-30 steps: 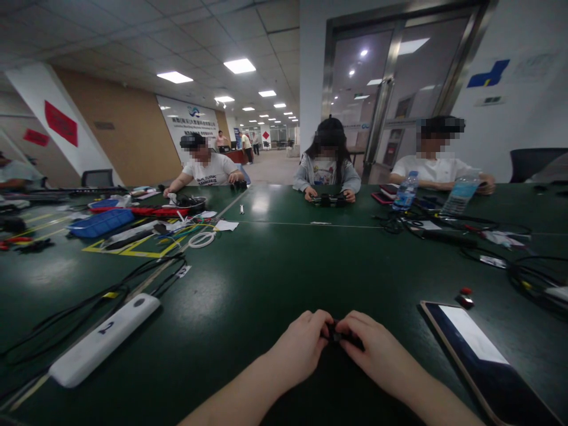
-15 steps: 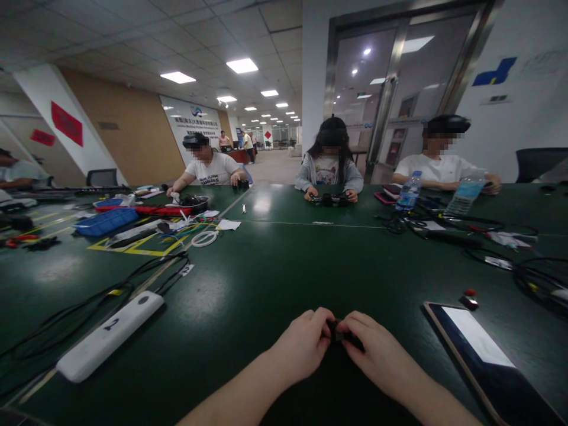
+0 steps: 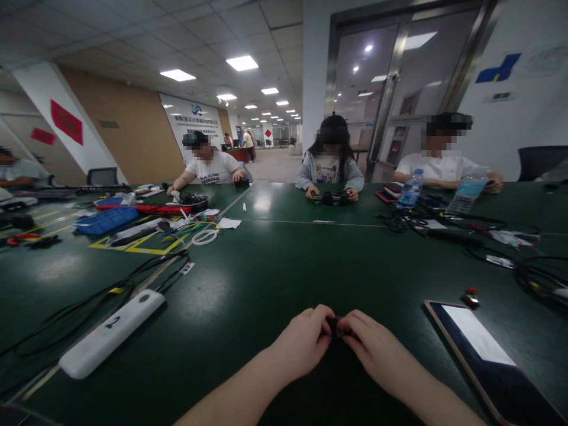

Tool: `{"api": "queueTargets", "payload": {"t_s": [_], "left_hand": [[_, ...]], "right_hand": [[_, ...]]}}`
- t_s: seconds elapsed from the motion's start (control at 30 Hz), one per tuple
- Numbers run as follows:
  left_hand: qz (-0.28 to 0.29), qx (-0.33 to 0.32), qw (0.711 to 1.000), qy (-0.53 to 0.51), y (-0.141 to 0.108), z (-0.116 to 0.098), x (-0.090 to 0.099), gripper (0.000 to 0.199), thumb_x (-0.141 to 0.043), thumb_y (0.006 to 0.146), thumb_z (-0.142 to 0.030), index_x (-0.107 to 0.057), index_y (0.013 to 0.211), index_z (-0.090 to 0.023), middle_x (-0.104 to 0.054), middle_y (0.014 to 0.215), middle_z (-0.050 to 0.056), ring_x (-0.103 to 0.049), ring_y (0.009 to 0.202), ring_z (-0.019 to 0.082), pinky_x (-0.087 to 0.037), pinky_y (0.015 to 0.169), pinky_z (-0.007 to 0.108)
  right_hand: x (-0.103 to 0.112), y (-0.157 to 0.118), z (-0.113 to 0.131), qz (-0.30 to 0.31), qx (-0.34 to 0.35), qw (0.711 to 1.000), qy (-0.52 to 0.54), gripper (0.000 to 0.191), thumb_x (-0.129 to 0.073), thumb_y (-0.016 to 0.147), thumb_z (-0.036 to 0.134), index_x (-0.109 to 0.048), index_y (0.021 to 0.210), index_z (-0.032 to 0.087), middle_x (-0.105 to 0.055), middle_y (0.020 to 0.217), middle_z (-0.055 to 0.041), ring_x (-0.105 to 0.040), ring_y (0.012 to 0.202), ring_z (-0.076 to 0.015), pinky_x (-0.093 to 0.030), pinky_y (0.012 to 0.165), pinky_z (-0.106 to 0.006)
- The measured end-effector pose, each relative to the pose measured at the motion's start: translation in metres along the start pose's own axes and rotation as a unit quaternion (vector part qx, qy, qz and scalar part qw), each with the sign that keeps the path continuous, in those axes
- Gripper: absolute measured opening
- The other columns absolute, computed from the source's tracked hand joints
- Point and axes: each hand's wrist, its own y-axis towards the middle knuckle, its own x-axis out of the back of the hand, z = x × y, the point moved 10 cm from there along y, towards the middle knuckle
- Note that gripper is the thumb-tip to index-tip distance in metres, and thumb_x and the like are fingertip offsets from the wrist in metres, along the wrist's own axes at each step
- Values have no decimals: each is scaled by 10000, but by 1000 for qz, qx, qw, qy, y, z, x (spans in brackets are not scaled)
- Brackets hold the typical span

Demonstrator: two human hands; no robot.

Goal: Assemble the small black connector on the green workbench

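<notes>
A small black object is pinched between my two hands above the green table; its kind cannot be made out, since fingers cover most of it. My left hand grips its left side, thumb and fingers closed. From the right, my right hand has its fingertips pressed on the same piece. The fingertips of both hands nearly meet. To the right of my right hand lies a tablet-like device with a partly lit screen. Just beyond its far edge is a small red-topped metal item.
A white power strip marked 2 and black cables lie at left. Farther back are a blue tray and loose wires. Bottles and coiled cables stand or lie at right. Several people sit around the table; one opposite holds a dark device.
The fingers of my right hand have shifted slightly around the small black object, and less of it shows under that hand. Both hands otherwise stay in nearly the same place.
</notes>
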Motion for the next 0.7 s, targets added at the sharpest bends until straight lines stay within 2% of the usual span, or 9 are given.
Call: {"api": "queueTargets", "payload": {"t_s": [0.1, 0.17, 0.27, 0.37, 0.43, 0.53, 0.63, 0.7], "left_hand": [[2, 7, 1000, -15, 0, 1, 2, 293, -498, 802, -133, -444, 1068, -243, -576, 923, -17, -535, 888, 131, -429, 773, 247], [7, 17, 999, -31, -1, 3, 2, 291, -505, 802, -139, -443, 1067, -244, -575, 938, -18, -542, 872, 126, -434, 758, 244], [20, 30, 998, -48, -1, 5, 2, 297, -518, 795, -142, -442, 1066, -238, -573, 964, -11, -540, 889, 135, -431, 753, 254], [35, 46, 996, -70, -1, 8, 2, 308, -517, 795, -154, -433, 1082, -228, -573, 986, -1, -531, 901, 143, -425, 746, 265], [41, 53, 994, -88, -1, 10, 2, 323, -516, 799, -161, -419, 1101, -227, -575, 988, -1, -526, 899, 140, -421, 755, 269], [38, 53, 993, -99, 0, 10, 3, 322, -528, 795, -156, -421, 1090, -229, -578, 976, -7, -521, 874, 133, -420, 749, 267], [34, 46, 993, -101, 1, 8, 3, 312, -527, 790, -139, -429, 1070, -237, -579, 952, -17, -521, 841, 123, -422, 731, 258], [31, 42, 994, -97, 1, 6, 4, 307, -519, 788, -125, -430, 1061, -232, -579, 934, -20, -522, 824, 118, -422, 728, 252]], "right_hand": [[4, 1, -7, -21, -10, 999, 38, 244, -527, 869, -58, -573, 982, 154, -473, 976, -2, -491, 872, -170, -460, 728, -209], [6, 2, -19, -32, -38, 993, 111, 196, -484, 889, -6, -553, 988, 149, -486, 964, -10, -501, 855, -176, -473, 692, -213], [4, 1, -45, -19, -108, 960, 257, 178, -405, 909, 65, -518, 1030, 129, -506, 947, -40, -525, 798, -189, -493, 614, -218], [3, -4, -72, -23, -181, 915, 360, 189, -382, 940, 111, -498, 1087, 96, -510, 943, -72, -524, 800, -195, -496, 613, -215], [4, -7, -89, -39, -218, 895, 388, 212, -370, 963, 131, -479, 1140, 86, -503, 967, -84, -513, 837, -196, -499, 631, -210], [4, -9, -102, -48, -235, 887, 394, 242, -348, 980, 141, -447, 1195, 88, -479, 1033, -93, -493, 898, -199, -507, 677, -219], [2, -9, -100, -44, -240, 890, 386, 252, -336, 976, 129, -442, 1200, 82, -481, 1022, -95, -495, 888, -203, -507, 685, -235], [2, -8, -91, -43, -235, 896, 375, 254, -343, 957, 111, -452, 1185, 82, -488, 1010, -90, -503, 866, -201, -501, 667, -237]]}}
